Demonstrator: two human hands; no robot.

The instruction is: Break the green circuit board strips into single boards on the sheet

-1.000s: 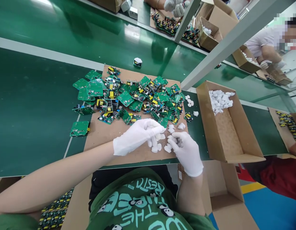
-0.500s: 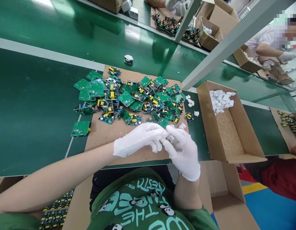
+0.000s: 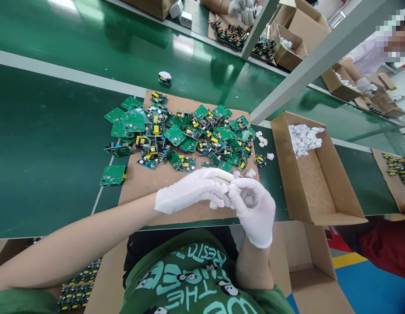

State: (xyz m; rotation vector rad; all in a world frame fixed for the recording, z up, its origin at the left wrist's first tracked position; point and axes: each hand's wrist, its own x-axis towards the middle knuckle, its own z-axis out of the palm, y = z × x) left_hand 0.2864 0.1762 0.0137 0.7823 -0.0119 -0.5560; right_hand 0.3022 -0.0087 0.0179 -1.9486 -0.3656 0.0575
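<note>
My left hand (image 3: 197, 189) and my right hand (image 3: 255, 210), both in white gloves, meet over the near part of a cardboard sheet (image 3: 139, 196). Their fingertips are pinched together on something small and white, largely hidden by the gloves, so its kind cannot be made out. Just beyond the fingers lie white crumpled lumps (image 3: 250, 173). A heap of green circuit boards (image 3: 189, 135) with yellow, black and blue parts covers the far part of the sheet. One single board (image 3: 113, 175) lies to the left.
An open cardboard box (image 3: 315, 183) on the right holds white lumps (image 3: 303, 139). Small white discs (image 3: 262, 139) lie beside the heap. A board with a white top (image 3: 165, 78) sits on the green belt (image 3: 124, 56). A grey post (image 3: 303, 65) slants across; co-workers' gloved hands (image 3: 243, 11) are beyond.
The board with the white top has moved left along the belt. My hands stay together, with my right fingers slightly shifted to the right and more curled. A co-worker at the right has moved.
</note>
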